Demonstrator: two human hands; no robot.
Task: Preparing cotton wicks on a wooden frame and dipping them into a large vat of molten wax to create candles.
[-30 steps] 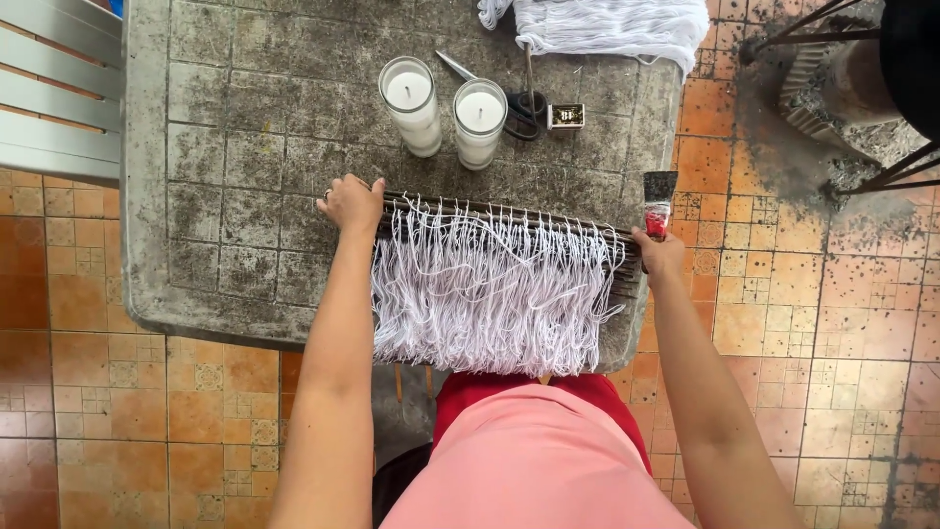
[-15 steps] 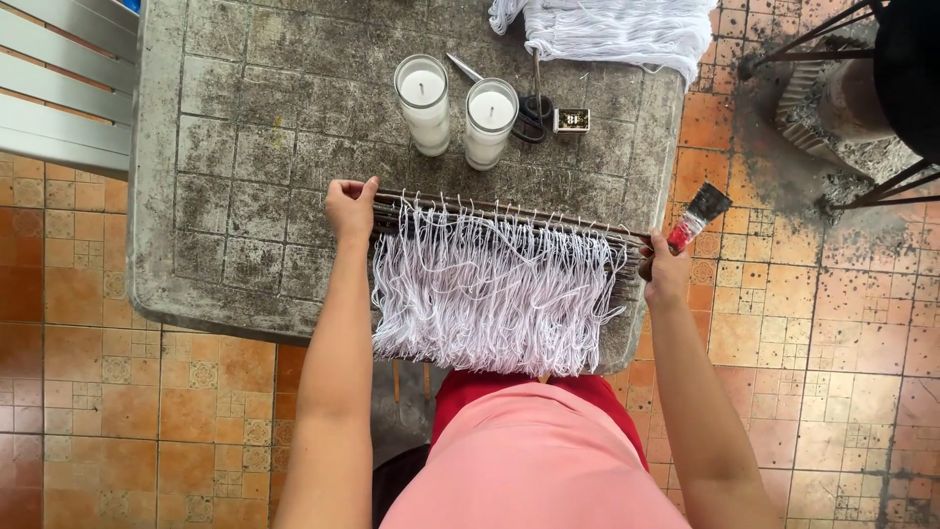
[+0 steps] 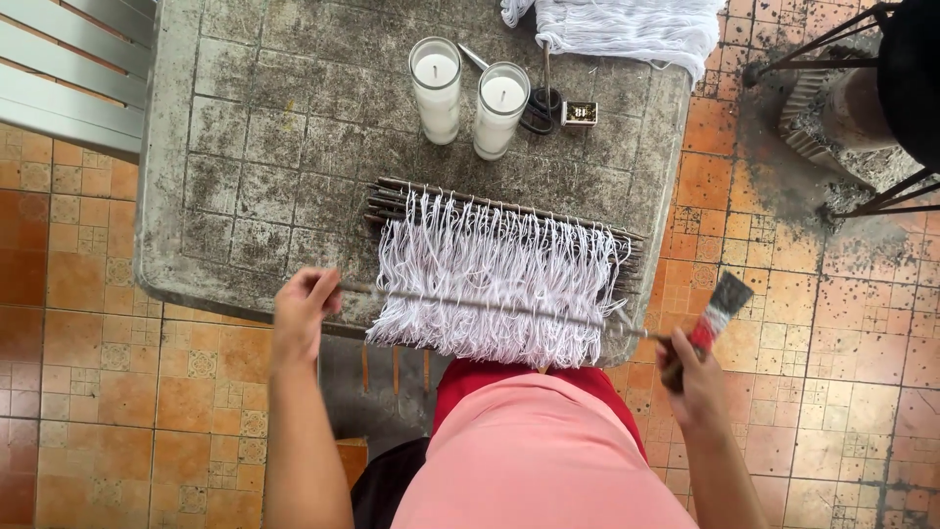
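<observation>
I hold a thin grey metal rod (image 3: 490, 306) level across the white hanging strings (image 3: 490, 284) at the counter (image 3: 245, 147) edge, my left grip (image 3: 302, 312) pinching one end, my right grip (image 3: 697, 367) closed on the other plus a red-handled paintbrush (image 3: 713, 313).

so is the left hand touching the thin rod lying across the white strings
Touching. The head view shows the left hand pinching the end of the thin rod, which runs across the white strings toward the right hand.
</observation>
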